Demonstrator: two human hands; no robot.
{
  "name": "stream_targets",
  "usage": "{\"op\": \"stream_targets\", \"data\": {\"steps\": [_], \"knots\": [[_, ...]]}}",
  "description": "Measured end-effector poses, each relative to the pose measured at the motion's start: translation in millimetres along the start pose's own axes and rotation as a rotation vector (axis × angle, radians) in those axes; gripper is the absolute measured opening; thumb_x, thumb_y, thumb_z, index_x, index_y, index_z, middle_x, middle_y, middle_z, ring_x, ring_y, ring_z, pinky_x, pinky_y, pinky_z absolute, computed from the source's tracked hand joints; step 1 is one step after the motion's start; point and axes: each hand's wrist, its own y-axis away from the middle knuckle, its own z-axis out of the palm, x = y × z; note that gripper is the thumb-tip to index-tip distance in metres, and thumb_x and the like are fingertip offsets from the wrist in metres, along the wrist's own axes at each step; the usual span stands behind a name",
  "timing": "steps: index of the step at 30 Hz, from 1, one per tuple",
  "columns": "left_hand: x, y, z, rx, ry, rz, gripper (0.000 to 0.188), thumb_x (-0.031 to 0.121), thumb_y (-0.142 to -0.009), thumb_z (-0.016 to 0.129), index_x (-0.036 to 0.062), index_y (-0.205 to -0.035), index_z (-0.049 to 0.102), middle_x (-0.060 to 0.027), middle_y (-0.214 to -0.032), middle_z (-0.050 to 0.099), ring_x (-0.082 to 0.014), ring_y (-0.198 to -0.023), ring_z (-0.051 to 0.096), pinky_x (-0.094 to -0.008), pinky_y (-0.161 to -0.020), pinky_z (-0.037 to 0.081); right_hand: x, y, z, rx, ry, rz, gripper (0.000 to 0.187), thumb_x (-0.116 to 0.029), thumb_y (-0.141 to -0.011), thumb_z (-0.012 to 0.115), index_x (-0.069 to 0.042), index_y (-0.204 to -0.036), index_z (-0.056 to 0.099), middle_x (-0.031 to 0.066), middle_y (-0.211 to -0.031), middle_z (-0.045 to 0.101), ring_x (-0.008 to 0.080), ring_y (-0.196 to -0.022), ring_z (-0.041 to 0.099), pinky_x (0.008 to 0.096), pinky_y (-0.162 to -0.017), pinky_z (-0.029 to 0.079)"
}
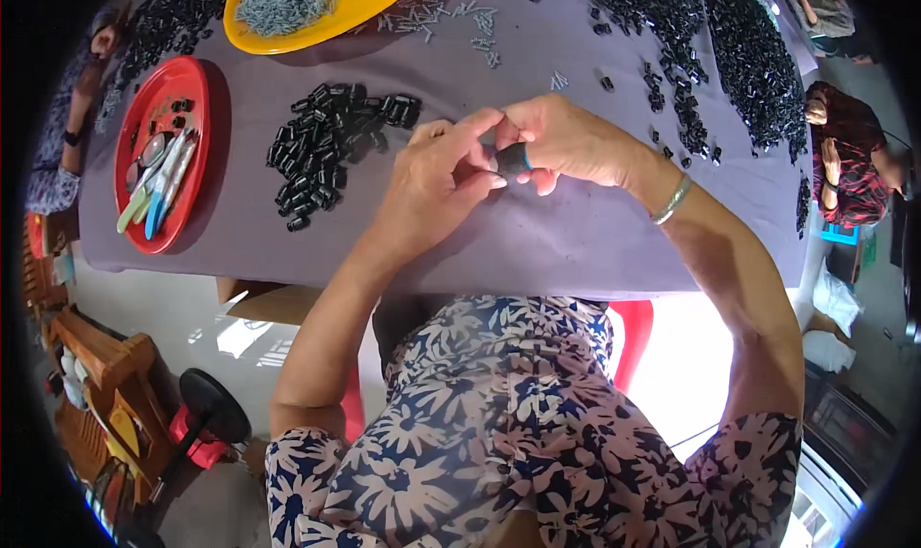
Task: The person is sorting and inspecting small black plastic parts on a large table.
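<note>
My left hand (436, 169) and my right hand (571, 145) meet above the table, their fingertips curled together in a pinch. A dark band with a blue edge (513, 158) wraps what looks like my right thumb. Whatever the fingertips hold is too small and too covered to make out. Just left of my left hand lies a heap of small black cylindrical parts (317, 145), glossy and loose on the cloth. A bangle (673, 200) circles my right wrist.
The purple cloth (595, 251) covers the table. A red tray (195, 88) with several blue- and green-handled tools stands at left. A yellow tray (379, 6) of grey screw-like pieces (288, 3) is behind. More black parts (753, 69) spread at right. Other people sit at both sides.
</note>
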Motion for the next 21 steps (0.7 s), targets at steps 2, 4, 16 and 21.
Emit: {"op": "stream_targets", "data": {"steps": [2, 4, 16, 21], "knots": [[0.2, 5.9, 3.7, 0.072, 0.163, -0.159, 0.056, -0.003, -0.075, 0.072, 0.0054, -0.129, 0.057, -0.0022, -0.085, 0.067, -0.0185, -0.082, 0.063, -0.0306, -0.076, 0.051, 3.5, 3.3, -1.7, -0.009, -0.029, -0.043, 0.012, -0.011, -0.083, 0.061, -0.001, -0.089, 0.061, 0.0034, -0.073, 0.062, 0.0102, -0.055, 0.056, 0.0228, -0.05, 0.046], [3.7, 4.5, 1.7, 0.103, 0.393, -0.264, 0.052, -0.004, -0.078, 0.071, 0.0033, -0.128, 0.057, -0.0027, -0.087, 0.067, -0.0148, -0.082, 0.063, -0.028, -0.076, 0.051, 1.5, 11.1, -1.6, 0.024, -0.123, -0.08, 0.013, -0.014, -0.09, 0.061, -0.002, -0.091, 0.06, 0.0019, -0.073, 0.06, 0.0089, -0.055, 0.055, 0.0213, -0.051, 0.044], [27.6, -25.1, -10.5, 0.222, 1.001, -0.666, 0.042, 0.007, -0.08, 0.079, 0.0012, -0.117, 0.058, -0.0018, -0.087, 0.068, -0.007, -0.075, 0.06, -0.0226, -0.073, 0.047, 30.6, 11.2, 39.4, 0.518, -0.217, -0.625, 0.027, 0.005, -0.089, 0.062, -0.005, -0.114, 0.064, -0.001, -0.094, 0.06, 0.0043, -0.078, 0.057, 0.0176, -0.06, 0.048], [38.7, -29.7, -6.2, 0.211, 1.098, -0.784, 0.037, 0.014, -0.079, 0.081, 0.007, -0.108, 0.059, 0.0031, -0.082, 0.063, -0.005, -0.073, 0.056, -0.0215, -0.071, 0.044, 40.7, 7.9, 37.7, 0.571, -0.088, -0.801, 0.04, 0.01, -0.081, 0.07, -0.005, -0.117, 0.064, 0.0007, -0.102, 0.058, 0.0063, -0.083, 0.058, 0.0182, -0.067, 0.05]]}}
